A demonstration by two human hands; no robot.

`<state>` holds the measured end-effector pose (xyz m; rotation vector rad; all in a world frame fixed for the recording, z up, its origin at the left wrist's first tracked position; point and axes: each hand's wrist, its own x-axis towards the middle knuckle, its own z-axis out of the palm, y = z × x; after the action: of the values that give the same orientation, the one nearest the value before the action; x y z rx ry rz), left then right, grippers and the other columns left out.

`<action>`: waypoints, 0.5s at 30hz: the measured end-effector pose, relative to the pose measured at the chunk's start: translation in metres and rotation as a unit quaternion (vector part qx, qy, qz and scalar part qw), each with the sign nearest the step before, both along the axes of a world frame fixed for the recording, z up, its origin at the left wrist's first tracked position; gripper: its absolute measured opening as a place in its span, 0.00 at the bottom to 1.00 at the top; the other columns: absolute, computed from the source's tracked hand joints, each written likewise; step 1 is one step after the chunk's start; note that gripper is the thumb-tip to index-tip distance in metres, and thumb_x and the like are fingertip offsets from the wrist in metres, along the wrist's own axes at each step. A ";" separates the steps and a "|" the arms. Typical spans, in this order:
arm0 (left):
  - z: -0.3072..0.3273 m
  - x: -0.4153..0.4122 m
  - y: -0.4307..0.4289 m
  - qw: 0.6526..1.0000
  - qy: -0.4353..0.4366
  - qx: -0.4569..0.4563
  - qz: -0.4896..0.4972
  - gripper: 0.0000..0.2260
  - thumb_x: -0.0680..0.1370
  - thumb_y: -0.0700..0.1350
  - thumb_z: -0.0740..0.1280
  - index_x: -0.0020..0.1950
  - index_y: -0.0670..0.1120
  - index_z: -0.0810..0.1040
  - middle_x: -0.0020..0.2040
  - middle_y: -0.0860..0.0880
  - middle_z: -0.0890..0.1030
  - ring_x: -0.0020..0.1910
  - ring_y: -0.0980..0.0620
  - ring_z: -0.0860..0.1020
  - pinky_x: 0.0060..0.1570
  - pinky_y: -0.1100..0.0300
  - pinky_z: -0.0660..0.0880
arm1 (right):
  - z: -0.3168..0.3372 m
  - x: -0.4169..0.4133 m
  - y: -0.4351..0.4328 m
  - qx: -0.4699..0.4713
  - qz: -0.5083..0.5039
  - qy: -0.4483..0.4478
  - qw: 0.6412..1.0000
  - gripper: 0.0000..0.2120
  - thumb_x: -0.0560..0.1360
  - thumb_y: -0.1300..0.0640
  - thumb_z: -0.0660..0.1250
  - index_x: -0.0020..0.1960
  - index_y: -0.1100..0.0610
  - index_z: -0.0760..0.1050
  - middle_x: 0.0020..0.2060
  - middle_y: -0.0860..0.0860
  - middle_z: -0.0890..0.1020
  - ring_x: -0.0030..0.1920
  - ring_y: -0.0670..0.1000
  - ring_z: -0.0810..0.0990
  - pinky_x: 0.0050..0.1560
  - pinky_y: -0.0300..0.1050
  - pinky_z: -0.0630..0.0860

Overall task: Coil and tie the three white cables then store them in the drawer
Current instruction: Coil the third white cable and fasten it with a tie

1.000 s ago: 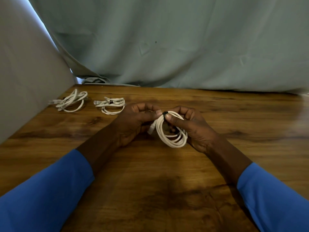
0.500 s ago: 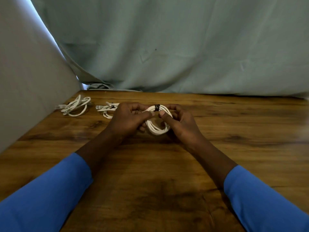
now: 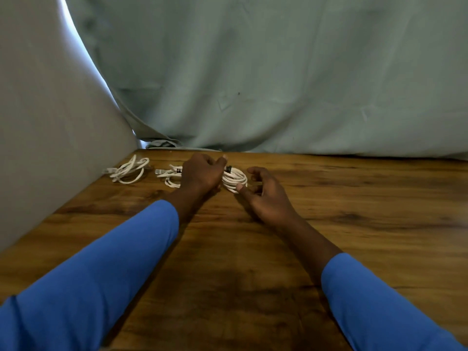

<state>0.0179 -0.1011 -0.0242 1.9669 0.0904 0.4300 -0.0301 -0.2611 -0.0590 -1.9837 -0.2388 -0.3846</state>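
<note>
Three coiled white cables lie in a row at the far left of the wooden table (image 3: 329, 224). The left coil (image 3: 128, 171) sits by the wall. My left hand (image 3: 200, 173) partly hides the middle coil (image 3: 168, 174), which has a black tie. The third coil (image 3: 235, 179), also with a black tie, lies flat between my hands. My left hand hovers at its left edge with loosely curled fingers and hides that edge. Relaxed and spread, my right hand (image 3: 263, 192) has its thumb tip at the coil's near rim. No drawer is in view.
A grey wall (image 3: 50, 122) closes off the table's left side. A pale green cloth (image 3: 278, 84) hangs behind the far edge, with a bunched fold (image 3: 162, 144) at the back left corner.
Both hands carried the third coil away from me and laid it on the table right of the middle coil. My right hand has let go and opened, and my left hand's fingers have loosened.
</note>
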 end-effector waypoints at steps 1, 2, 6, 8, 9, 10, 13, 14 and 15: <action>0.000 0.000 0.001 1.000 -0.010 0.026 0.008 0.23 0.80 0.60 0.68 0.37 0.42 0.83 0.26 0.47 0.82 0.25 0.49 0.82 0.31 0.54 0.80 | -0.001 0.001 -0.001 -0.008 0.002 -0.002 1.000 0.24 0.79 0.49 0.72 0.72 0.49 0.71 0.65 0.48 0.76 0.56 0.46 0.80 0.46 0.40 0.77; 0.000 0.000 0.002 0.998 -0.021 0.049 0.017 0.24 0.80 0.62 0.66 0.37 0.43 0.82 0.26 0.48 0.82 0.28 0.49 0.83 0.37 0.53 0.81 | -0.001 0.001 -0.001 -0.014 0.003 -0.002 1.000 0.24 0.79 0.49 0.72 0.72 0.49 0.71 0.65 0.49 0.75 0.57 0.47 0.80 0.45 0.39 0.77; 0.001 -0.015 0.010 0.986 -0.094 0.133 0.035 0.20 0.83 0.61 0.62 0.43 0.48 0.82 0.38 0.52 0.82 0.39 0.54 0.79 0.42 0.56 0.71 | -0.002 0.002 -0.003 -0.014 0.005 0.002 1.000 0.25 0.79 0.51 0.72 0.73 0.51 0.71 0.67 0.50 0.75 0.59 0.47 0.80 0.45 0.35 0.74; 0.000 -0.026 0.017 0.977 -0.139 0.161 0.029 0.16 0.83 0.59 0.63 0.48 0.49 0.82 0.44 0.53 0.81 0.44 0.55 0.78 0.45 0.58 0.68 | -0.001 0.002 -0.003 -0.020 0.001 -0.002 1.000 0.24 0.79 0.51 0.72 0.73 0.51 0.72 0.67 0.50 0.75 0.57 0.45 0.79 0.44 0.32 0.72; -0.002 -0.033 0.021 0.973 -0.158 0.166 0.025 0.14 0.83 0.58 0.63 0.48 0.50 0.81 0.45 0.53 0.81 0.46 0.54 0.78 0.45 0.58 0.68 | -0.001 0.001 -0.002 -0.023 -0.002 -0.004 1.000 0.24 0.79 0.51 0.72 0.73 0.51 0.72 0.67 0.51 0.75 0.55 0.43 0.79 0.44 0.31 0.72; -0.006 -0.039 0.026 0.971 -0.169 0.169 0.022 0.12 0.83 0.57 0.64 0.48 0.51 0.81 0.46 0.52 0.82 0.47 0.53 0.78 0.46 0.57 0.69 | -0.001 0.001 -0.002 -0.026 -0.005 -0.005 1.000 0.24 0.79 0.51 0.72 0.73 0.51 0.72 0.67 0.51 0.75 0.53 0.42 0.79 0.44 0.32 0.72; -0.019 -0.059 0.041 0.968 -0.173 0.181 0.018 0.08 0.81 0.55 0.68 0.53 0.52 0.81 0.51 0.53 0.82 0.51 0.54 0.78 0.48 0.56 0.72 | 0.000 -0.003 0.001 -0.031 -0.021 -0.014 0.999 0.23 0.79 0.52 0.73 0.72 0.50 0.73 0.66 0.51 0.76 0.51 0.43 0.79 0.47 0.40 0.78; -0.022 -0.068 0.046 0.967 -0.168 0.192 0.022 0.08 0.81 0.54 0.69 0.55 0.52 0.81 0.52 0.53 0.82 0.52 0.53 0.78 0.49 0.56 0.73 | 0.000 -0.005 0.002 -0.042 -0.031 -0.022 0.998 0.22 0.78 0.53 0.72 0.71 0.50 0.73 0.65 0.51 0.76 0.53 0.45 0.80 0.50 0.46 0.81; -0.025 -0.076 0.050 0.966 -0.159 0.200 0.027 0.09 0.80 0.53 0.70 0.57 0.52 0.81 0.54 0.52 0.81 0.53 0.53 0.78 0.49 0.56 0.73 | -0.001 -0.008 0.003 -0.060 -0.042 -0.036 0.997 0.22 0.78 0.53 0.72 0.71 0.50 0.73 0.64 0.51 0.76 0.54 0.48 0.80 0.54 0.50 0.82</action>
<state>-0.0577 -0.0511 -0.0490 2.2638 -0.1606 0.8478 -0.0380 -0.2583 -0.0596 -2.1050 -0.2287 -0.5070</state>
